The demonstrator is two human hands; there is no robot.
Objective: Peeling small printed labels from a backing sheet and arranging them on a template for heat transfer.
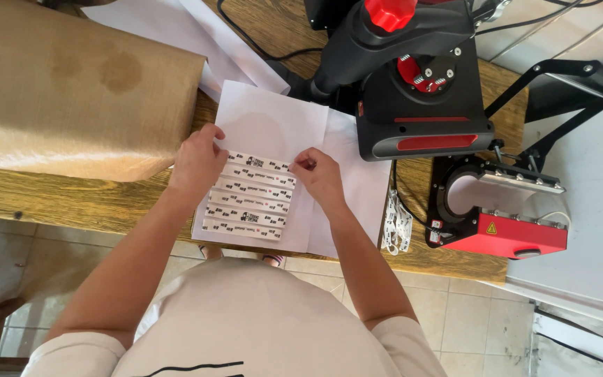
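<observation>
Several white printed strips lie side by side in a slanted row on a white paper sheet on the wooden table. My left hand rests at the upper left end of the row, fingertips pinching the top strip's left end. At the right end of that same strip, my right hand pinches it between thumb and finger. The strip lies flat on the paper between both hands.
A black and red heat press stands just right of the paper. A red mug press sits further right, with loose strips beside it. A brown non-stick sheet covers the left of the table. More white paper lies behind.
</observation>
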